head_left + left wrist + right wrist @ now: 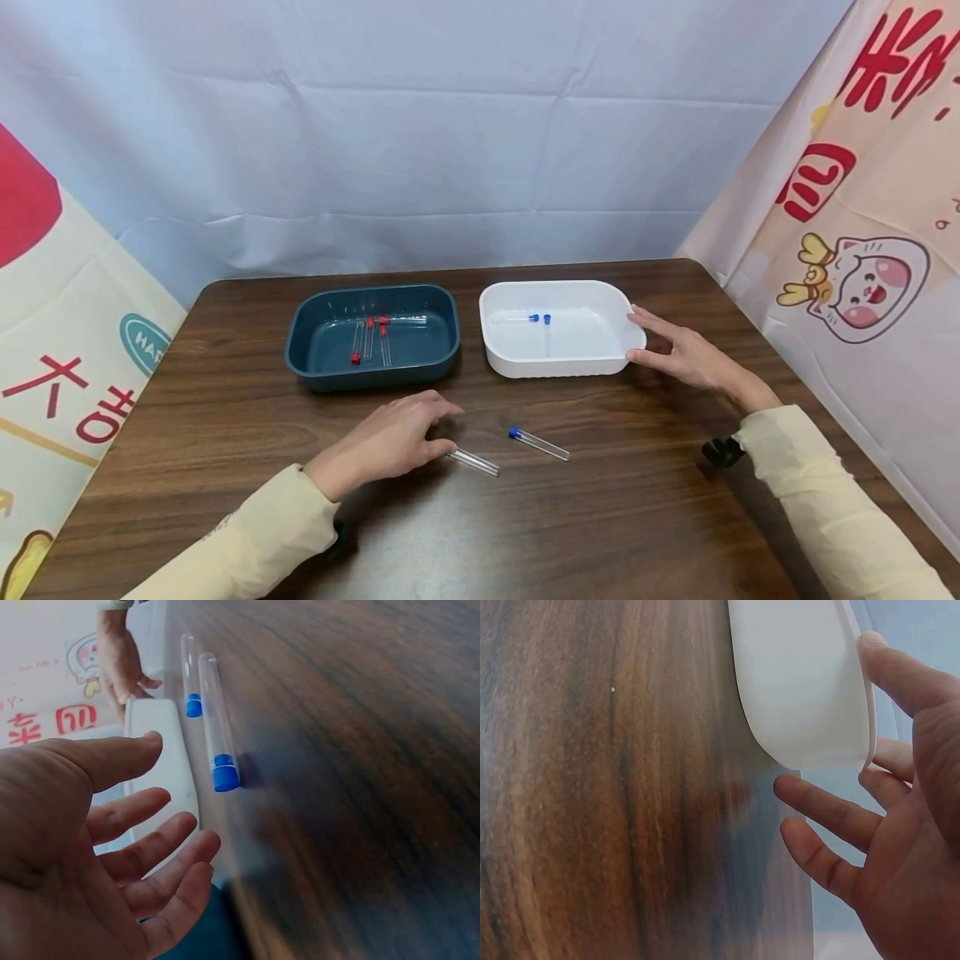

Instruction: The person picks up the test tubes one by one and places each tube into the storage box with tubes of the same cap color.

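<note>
My left hand [397,437] hovers palm-down over the near-middle of the table, fingers loosely spread and holding nothing. Its thumb overlaps the capped end of a clear test tube [476,463] in the head view; the left wrist view shows that tube's blue cap [225,777] just beyond the fingertips. A second blue-capped test tube [540,443] lies to its right. My right hand [693,357] rests at the right end of the white tray [558,367], fingers spread, thumb and a finger touching its rim.
Two blue-capped tubes [534,318] lie inside the white tray. To its left stands a dark teal tray [375,381] with several red-capped tubes [369,340]. Behind the wooden table [600,517] hangs a pale curtain [420,150], with printed cloths at both sides.
</note>
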A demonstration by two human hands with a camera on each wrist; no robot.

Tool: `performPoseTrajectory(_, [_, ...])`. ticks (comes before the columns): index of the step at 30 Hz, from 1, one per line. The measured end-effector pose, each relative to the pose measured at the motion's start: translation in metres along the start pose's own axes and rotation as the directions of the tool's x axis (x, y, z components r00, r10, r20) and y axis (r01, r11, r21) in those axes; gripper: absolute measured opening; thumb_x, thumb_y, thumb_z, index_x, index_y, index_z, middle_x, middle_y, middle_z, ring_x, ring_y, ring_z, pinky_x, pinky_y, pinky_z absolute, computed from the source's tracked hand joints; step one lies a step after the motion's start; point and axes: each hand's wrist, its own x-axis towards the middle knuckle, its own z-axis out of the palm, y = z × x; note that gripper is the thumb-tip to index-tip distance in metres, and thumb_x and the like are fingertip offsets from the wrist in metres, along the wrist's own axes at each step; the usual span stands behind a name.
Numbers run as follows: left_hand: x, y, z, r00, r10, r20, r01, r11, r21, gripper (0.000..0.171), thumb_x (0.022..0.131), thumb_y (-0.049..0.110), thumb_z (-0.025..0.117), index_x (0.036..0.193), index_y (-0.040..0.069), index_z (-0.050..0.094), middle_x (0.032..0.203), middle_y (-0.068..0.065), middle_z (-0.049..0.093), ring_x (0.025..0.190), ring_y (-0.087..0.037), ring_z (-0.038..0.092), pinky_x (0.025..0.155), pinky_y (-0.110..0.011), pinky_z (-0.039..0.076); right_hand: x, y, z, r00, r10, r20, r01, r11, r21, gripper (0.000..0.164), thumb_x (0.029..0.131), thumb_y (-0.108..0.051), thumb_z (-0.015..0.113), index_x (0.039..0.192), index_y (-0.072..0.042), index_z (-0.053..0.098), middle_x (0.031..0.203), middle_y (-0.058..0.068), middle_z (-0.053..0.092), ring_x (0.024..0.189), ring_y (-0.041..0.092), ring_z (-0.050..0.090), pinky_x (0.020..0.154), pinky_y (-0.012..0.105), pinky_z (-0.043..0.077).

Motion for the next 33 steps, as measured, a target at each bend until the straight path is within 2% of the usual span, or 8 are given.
performPoseTrajectory(7, [0.001,-0.001,0.006,1.000,0.029,0.002,-0.029,0.999,0.035,0.039,0.095,0.023,0.078,0.131,0.010,0.071,0.122,-0.003,0.067,0.105,-0.019,0.064,0.092,-0.044,0.055,0.000,0.000,0.000,1.000,0.008,0.002,-0.008,1.000,0.002,0.076,0.100,-0.037,0.071,0.161,-0.007,0.037,0.169,0.015,0.024,0.148,0.047,0.032,0.110,0.065,0.035])
performPoseTrajectory(14, [0.004,0.001,0.010,0.999,0.030,0.021,-0.031,0.998,0.056,0.035,0.094,0.021,0.079,0.127,0.011,0.073,0.115,-0.002,0.067,0.102,-0.017,0.062,0.089,-0.043,0.055,-0.001,-0.001,0.000,1.000,-0.004,0.004,0.004,1.000,0.016,0.077,0.100,-0.035,0.070,0.161,-0.006,0.035,0.169,0.015,0.023,0.148,0.047,0.032,0.108,0.064,0.040])
performPoseTrajectory(21, [0.006,0.002,0.013,0.999,0.023,0.025,-0.025,0.996,0.083,0.029,0.093,0.024,0.080,0.120,0.014,0.076,0.111,0.001,0.066,0.105,-0.018,0.062,0.090,-0.043,0.055,-0.001,-0.001,0.000,1.000,0.000,-0.008,0.000,1.000,0.010,0.077,0.100,-0.036,0.071,0.161,-0.007,0.035,0.169,0.013,0.023,0.148,0.045,0.032,0.107,0.063,0.042])
performPoseTrajectory(33, [0.010,0.000,0.020,0.999,0.038,0.001,-0.038,0.992,0.121,0.019,0.089,0.030,0.084,0.102,0.018,0.077,0.096,0.006,0.061,0.092,-0.015,0.060,0.077,-0.038,0.054,-0.001,-0.001,0.001,1.000,-0.001,-0.010,0.001,1.000,0.009,0.077,0.100,-0.035,0.071,0.161,-0.007,0.035,0.169,0.014,0.024,0.149,0.044,0.032,0.107,0.062,0.041])
